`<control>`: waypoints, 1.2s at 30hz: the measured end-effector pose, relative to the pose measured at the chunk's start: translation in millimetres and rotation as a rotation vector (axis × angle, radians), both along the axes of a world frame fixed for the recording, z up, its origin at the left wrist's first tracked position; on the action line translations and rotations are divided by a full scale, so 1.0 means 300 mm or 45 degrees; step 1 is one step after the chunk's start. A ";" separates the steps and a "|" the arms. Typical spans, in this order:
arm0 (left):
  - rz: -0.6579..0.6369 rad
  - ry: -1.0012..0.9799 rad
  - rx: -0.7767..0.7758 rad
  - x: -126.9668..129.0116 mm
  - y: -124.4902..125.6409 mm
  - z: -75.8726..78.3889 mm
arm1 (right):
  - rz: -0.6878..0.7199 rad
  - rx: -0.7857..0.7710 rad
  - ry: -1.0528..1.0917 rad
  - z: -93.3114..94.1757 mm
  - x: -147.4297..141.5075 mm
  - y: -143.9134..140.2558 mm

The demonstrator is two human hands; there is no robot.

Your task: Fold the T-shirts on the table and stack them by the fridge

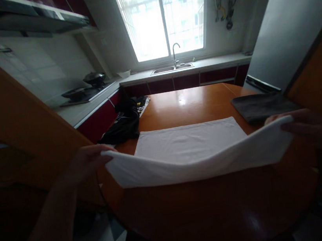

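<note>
A white cloth (190, 140) lies across the wooden table, its far part flat. I cannot tell whether it is a garment or a towel. Its near edge is lifted off the table, sagging in the middle between my two hands. My left hand (96, 154) pinches the left corner of that edge between thumb and fingers. On the other side, my right hand (299, 123) grips the right corner, a little blurred. Both hands are raised slightly above the tabletop.
The table (189, 107) has a rounded near edge. Dark clothes (127, 121) are heaped at its left, and a folded dark grey cloth (261, 106) lies at the right. Beyond are a counter with a sink (172, 68), a stove (86, 94) and a fridge (288, 32).
</note>
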State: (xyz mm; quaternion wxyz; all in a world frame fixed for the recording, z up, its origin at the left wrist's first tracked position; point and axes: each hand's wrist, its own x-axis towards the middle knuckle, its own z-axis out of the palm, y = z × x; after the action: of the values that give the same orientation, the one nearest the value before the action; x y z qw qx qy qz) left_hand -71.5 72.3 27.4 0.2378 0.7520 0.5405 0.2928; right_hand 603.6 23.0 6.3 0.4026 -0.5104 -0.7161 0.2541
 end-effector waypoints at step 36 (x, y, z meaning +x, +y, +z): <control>0.346 -0.133 0.009 0.227 0.593 -0.400 | -0.666 -0.236 -0.052 -0.423 -0.110 0.553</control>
State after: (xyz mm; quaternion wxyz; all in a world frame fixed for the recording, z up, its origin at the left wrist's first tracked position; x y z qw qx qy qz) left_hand -3.5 250.1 -92.7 0.2213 0.6565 0.6231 0.3630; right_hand 570.6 188.9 -120.5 0.3915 -0.7177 -0.5416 0.1957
